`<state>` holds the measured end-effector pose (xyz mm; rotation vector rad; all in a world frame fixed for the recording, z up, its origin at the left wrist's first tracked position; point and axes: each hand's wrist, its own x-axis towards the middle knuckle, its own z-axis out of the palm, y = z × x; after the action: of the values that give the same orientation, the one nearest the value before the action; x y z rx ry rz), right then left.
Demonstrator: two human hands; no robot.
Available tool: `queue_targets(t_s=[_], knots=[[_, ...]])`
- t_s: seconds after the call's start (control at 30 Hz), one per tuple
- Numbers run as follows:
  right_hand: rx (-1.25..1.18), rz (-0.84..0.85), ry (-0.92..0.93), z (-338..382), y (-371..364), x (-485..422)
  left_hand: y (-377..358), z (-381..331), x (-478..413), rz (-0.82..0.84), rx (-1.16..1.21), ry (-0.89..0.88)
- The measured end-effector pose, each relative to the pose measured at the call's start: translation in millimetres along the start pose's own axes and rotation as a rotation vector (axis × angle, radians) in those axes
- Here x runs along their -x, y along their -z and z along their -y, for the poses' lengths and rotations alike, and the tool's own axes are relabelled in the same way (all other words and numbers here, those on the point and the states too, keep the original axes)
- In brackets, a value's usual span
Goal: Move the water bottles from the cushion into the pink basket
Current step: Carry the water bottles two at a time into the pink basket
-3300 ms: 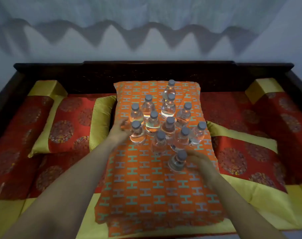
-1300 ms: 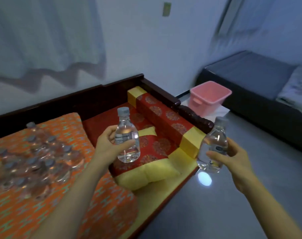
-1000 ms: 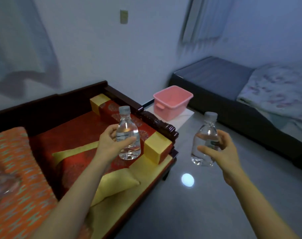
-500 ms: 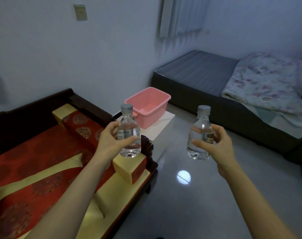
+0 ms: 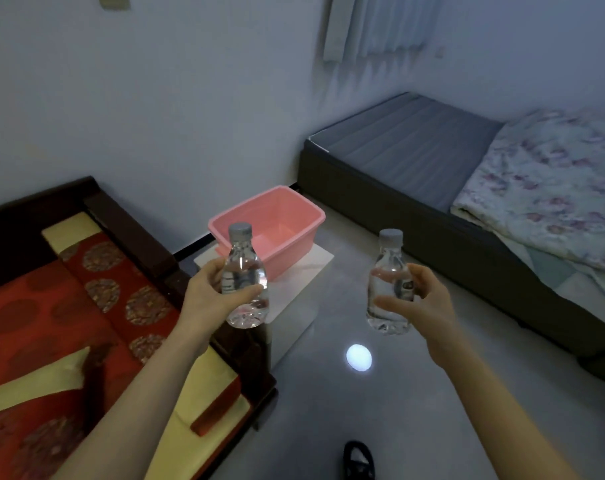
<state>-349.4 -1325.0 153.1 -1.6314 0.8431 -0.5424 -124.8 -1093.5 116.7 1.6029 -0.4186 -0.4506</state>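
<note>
My left hand grips a clear water bottle with a grey cap, held upright in front of the pink basket. A second clear water bottle stands upright in my right hand, above the floor to the right of the basket. The basket looks empty and sits on a low white stand against the wall, just beyond both bottles. The orange cushion and the other bottles are out of view.
A dark wooden couch with red and yellow cushions fills the left. A low grey bed with a floral quilt runs along the right. Glossy grey floor lies between them, with a dark shoe at the bottom edge.
I have turned right from the orange cushion with one bottle in each hand. The pink basket has come closer and now sits centred just beyond the bottles.
</note>
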Motion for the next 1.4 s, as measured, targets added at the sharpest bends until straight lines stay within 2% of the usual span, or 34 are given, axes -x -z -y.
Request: queue_targets(t_s=[0.27,0.5,0.73,0.93,1.2,1.4], knots=[[0.039,0.195,0.032,1.8,34.6,-177.1,-86.0,7.4,-106.8,-0.208,-0.029,0.000],[0.073,0.302,0.042,-5.2,22.7,-302.8,-129.2,20.7,-166.4,-0.359,-0.008,0.064],[0.094,0.475,0.014,-15.2,-49.9,-419.3,-118.3,46.1,-252.9,-0.497,-0.031,0.152],[0.145,0.523,0.016,-26.0,-116.0,-491.0,-114.9,80.9,-324.9,-0.555,-0.017,0.203],[0.212,0.546,-0.093,-78.8,-190.7,-559.0,-133.4,135.9,-402.2,-0.555,-0.055,0.289],[0.401,0.502,-0.027,-145.3,-254.3,-588.0,-148.7,202.1,-459.8,-0.640,-0.164,0.371]])
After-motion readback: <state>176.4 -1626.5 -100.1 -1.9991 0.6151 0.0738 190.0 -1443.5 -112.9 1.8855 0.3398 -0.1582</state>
